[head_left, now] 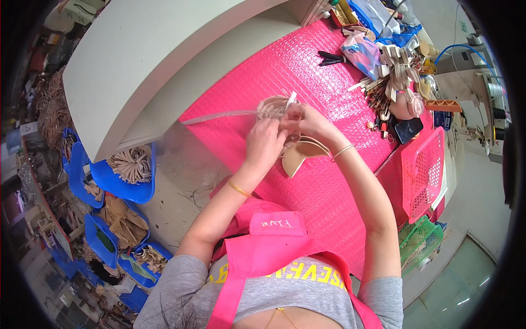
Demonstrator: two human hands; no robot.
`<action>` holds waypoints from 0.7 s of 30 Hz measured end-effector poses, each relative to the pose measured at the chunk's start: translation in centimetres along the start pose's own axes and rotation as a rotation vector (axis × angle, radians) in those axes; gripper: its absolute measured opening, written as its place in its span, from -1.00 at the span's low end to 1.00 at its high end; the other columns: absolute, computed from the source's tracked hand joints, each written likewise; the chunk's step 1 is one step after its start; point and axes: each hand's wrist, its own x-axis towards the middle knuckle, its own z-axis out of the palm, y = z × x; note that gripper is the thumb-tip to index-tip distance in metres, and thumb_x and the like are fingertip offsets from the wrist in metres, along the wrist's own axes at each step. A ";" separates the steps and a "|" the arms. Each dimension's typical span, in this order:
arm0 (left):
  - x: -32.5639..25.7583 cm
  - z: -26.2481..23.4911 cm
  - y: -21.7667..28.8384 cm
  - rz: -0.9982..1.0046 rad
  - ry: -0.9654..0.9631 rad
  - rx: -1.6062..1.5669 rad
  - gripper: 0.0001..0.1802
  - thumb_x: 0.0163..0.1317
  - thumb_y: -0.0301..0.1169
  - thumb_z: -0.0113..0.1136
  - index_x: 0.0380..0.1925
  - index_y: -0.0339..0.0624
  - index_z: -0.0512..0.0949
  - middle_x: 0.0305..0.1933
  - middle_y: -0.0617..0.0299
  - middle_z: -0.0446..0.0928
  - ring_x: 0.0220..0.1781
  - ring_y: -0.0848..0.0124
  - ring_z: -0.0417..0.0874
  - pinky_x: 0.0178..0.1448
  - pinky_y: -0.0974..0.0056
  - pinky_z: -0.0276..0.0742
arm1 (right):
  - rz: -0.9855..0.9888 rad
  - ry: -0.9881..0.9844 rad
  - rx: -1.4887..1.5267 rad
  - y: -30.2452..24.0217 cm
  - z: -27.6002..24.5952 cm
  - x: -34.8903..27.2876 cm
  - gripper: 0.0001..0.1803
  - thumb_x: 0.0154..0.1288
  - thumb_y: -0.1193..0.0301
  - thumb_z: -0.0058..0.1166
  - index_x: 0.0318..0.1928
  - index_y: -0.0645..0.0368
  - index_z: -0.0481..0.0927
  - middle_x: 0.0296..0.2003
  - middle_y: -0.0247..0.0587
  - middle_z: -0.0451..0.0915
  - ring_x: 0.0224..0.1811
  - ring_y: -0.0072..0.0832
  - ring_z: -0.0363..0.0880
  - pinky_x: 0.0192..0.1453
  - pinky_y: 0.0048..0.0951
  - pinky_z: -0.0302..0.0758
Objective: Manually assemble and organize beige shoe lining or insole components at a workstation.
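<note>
My left hand [262,143] and my right hand [308,122] meet over the pink sheet, both closed in a pinch with fingertips nearly touching. What the fingertips grip is small and partly hidden by the fingers. Just beyond them lies a looped bundle of pale strips [269,106], with a white end sticking up beside my right fingers. Under my right wrist rests a beige, curved, cup-like piece [296,158] with a thin edge. A long pale strip [219,115] runs leftward from the bundle across the sheet.
Pink quilted sheeting [246,71] covers the work surface. A white curved panel [131,49] rises at the left, above blue bins [134,189] of beige pieces. At the right are bundled strips [397,71], a dark phone [409,130], a pink basket [422,172] and a green basket [422,238].
</note>
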 end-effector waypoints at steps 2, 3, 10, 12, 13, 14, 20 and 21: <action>0.1 0.1 -0.7 0.002 -0.046 -0.002 -0.89 -0.04 -0.46 0.09 -0.61 -0.28 0.42 -0.57 0.01 0.42 -0.48 0.07 0.47 -0.40 0.09 0.37 | -0.153 -0.002 -0.410 -0.2 -0.4 0.3 -0.82 -0.01 0.40 0.08 -0.43 0.27 0.49 -0.52 -0.15 0.48 -0.48 -0.53 0.46 -0.38 -0.49 0.39; 0.3 0.2 -0.9 0.002 -0.085 -0.006 -0.86 -0.04 -0.43 0.10 -0.63 -0.27 0.42 -0.59 0.01 0.43 -0.49 0.07 0.48 -0.39 0.08 0.38 | -0.192 -0.062 -0.431 -0.5 -0.8 0.4 -0.75 0.02 0.40 0.04 -0.28 0.25 0.43 -0.52 -0.06 0.47 -0.49 -0.34 0.49 -0.38 -0.37 0.39; -0.5 -0.6 -0.3 -0.188 -0.288 0.090 -0.76 -0.03 -0.32 0.07 -0.70 -0.26 0.45 -0.64 -0.03 0.45 -0.53 0.04 0.50 -0.42 0.06 0.40 | -0.407 -0.108 -1.006 -3.8 -2.1 1.1 -0.60 0.00 0.42 0.00 -0.07 -0.05 0.31 -0.56 -0.08 0.48 -0.48 -0.15 0.48 -0.42 -0.21 0.36; -1.3 -0.7 -1.0 -0.206 -0.366 0.008 -0.74 -0.03 -0.33 0.08 -0.69 -0.33 0.44 -0.67 -0.06 0.42 -0.54 0.00 0.46 -0.47 0.07 0.34 | -0.398 -0.128 -0.969 -3.0 -2.2 2.3 -0.63 0.02 0.41 -0.02 -0.09 -0.07 0.33 -0.57 -0.09 0.47 -0.47 -0.16 0.48 -0.43 -0.20 0.35; -1.4 -0.6 -1.3 -0.200 -0.374 0.012 -0.74 -0.03 -0.33 0.08 -0.69 -0.33 0.44 -0.67 -0.06 0.42 -0.54 0.00 0.46 -0.47 0.07 0.34 | -0.482 -0.143 -0.935 -2.6 -2.1 2.8 -0.65 0.01 0.41 -0.01 -0.11 -0.07 0.35 -0.57 -0.10 0.47 -0.47 -0.16 0.48 -0.44 -0.21 0.35; -1.5 -0.5 -1.7 -0.192 -0.396 -0.016 -0.76 -0.04 -0.35 0.08 -0.67 -0.34 0.45 -0.68 -0.05 0.41 -0.59 0.10 0.47 -0.49 0.12 0.33 | -0.565 -0.155 -0.900 -2.2 -1.9 3.4 -0.66 0.00 0.40 0.00 -0.13 -0.07 0.38 -0.57 -0.11 0.47 -0.46 -0.17 0.48 -0.45 -0.22 0.35; -2.8 0.3 -5.0 -0.401 -0.617 -0.388 -0.82 -0.11 -0.43 0.09 -0.72 -0.31 0.39 -0.74 0.23 0.38 -0.63 0.48 0.40 -0.52 0.28 0.31 | -0.551 -0.073 -1.046 -1.5 -0.2 3.1 -0.60 -0.12 0.43 0.09 -0.15 -0.11 0.47 -0.45 -0.37 0.55 -0.25 -0.40 0.50 0.06 -0.09 0.15; -2.1 -0.4 -3.9 -0.419 -0.544 -0.373 -0.86 -0.09 -0.43 0.12 -0.67 -0.26 0.42 -0.69 0.31 0.39 -0.59 0.51 0.39 -0.46 0.33 0.32 | -0.659 0.149 -1.060 0.6 -0.1 3.6 -0.64 -0.15 0.42 0.08 -0.20 -0.09 0.50 -0.42 -0.36 0.55 -0.25 -0.41 0.50 0.03 -0.15 0.20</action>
